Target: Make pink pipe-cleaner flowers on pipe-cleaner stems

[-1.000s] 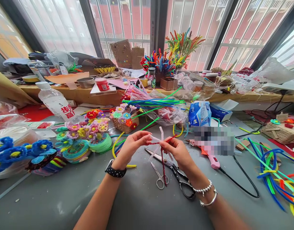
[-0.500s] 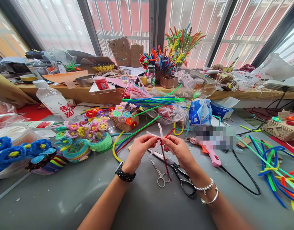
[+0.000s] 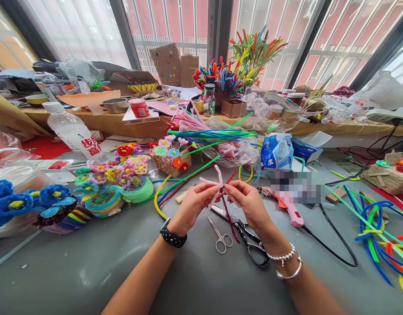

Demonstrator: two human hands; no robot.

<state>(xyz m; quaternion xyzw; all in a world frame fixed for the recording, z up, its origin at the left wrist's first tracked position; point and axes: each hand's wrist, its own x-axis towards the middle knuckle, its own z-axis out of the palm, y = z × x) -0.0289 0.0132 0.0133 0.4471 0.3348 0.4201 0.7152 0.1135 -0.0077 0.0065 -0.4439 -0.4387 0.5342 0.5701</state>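
Between my two hands are pale pink pipe cleaners (image 3: pixel 219 173) crossed into a star shape, with a dark red pipe cleaner (image 3: pixel 229 218) at their middle. My left hand (image 3: pixel 196 202) pinches the pale pink ones near the crossing. On the other side, my right hand (image 3: pixel 246 202) pinches close to the centre, where the red strand meets them; its fingertips partly hide the join. The red strand's long end hangs down over the table. Below my hands lie small silver scissors (image 3: pixel 220 238) and larger black-handled scissors (image 3: pixel 250 245), both partly beneath the work.
Pipe-cleaner flower baskets (image 3: pixel 104 197) stand at the left, beside a water bottle (image 3: pixel 73 131). Right of my hands lies a pink glue gun (image 3: pixel 295 214) with a black cord. Loose coloured pipe cleaners (image 3: pixel 372 223) lie far right. A blue tissue pack (image 3: pixel 276 151) stands behind.
My right hand has shifted slightly, its fingertips now closer to the crossing. The hanging red end has swung a little to the right, and the pale pink arms are spread differently.
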